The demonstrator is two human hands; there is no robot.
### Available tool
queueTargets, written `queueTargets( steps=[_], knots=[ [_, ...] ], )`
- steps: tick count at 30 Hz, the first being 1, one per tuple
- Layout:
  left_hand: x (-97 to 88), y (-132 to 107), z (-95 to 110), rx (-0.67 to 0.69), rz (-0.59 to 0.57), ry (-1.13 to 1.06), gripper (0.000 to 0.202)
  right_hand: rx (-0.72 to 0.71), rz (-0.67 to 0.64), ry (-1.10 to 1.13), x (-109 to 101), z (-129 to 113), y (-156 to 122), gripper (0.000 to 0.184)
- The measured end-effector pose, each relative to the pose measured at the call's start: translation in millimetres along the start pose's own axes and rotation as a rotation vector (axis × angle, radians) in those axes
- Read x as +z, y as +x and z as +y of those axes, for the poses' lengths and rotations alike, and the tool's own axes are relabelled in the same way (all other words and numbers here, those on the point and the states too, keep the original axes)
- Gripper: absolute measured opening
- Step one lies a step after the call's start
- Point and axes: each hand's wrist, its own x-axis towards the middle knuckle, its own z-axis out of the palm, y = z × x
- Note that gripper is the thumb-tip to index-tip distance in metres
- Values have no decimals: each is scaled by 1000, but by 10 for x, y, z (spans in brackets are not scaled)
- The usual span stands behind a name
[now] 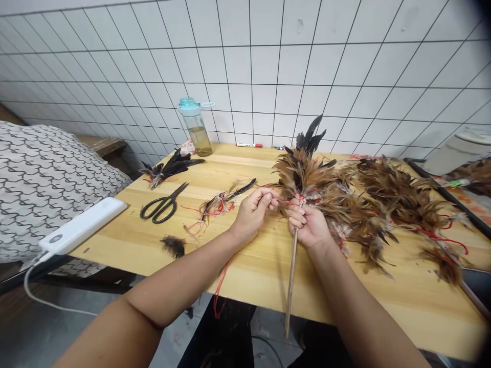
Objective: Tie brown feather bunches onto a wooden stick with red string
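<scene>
Feather duster (301, 176) sits right at the right-hand grip, feathers up above the fist, wooden stick (292, 281) running down below it past the table edge. Right hand (310, 225): fingers curled closed round the stick just under the feather base. Left hand (255, 210): just left of that grip, thumb and fingers pinched together on red string (284, 201), which spans to the feather base. Loose string end (221, 286) hangs below the left wrist, over the table edge.

Right of the grip: brown feather bundles (395, 186), heaped, some with red ties. Left of the left hand: small tied bundle (218, 204) nearby, dark tuft (174, 246) lower, scissors (163, 204) further out, blades slightly apart. Beyond those: black feather bundle (171, 167) and bottle (200, 138), part-filled, tilted in view. Marker (249, 145) lies above the left hand, by the wall.
</scene>
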Motion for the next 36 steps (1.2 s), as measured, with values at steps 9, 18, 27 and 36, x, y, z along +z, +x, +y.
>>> queueTargets(
  steps=[9,18,27,36],
  knots=[
    [-28,56,-34,-167,-101,-288,32,-15,-9,-71,-25,-13,-1,18],
    [-38,90,-34,-325,-124,-516,32,-20,23,-65,-14,-4,5,17],
    [-81,129,-67,-397,-112,-596,30,-22,33,-90,-22,-13,11,15],
    [-90,129,-72,-435,-156,-602,31,16,62,-91,-60,-7,41,13]
  ],
)
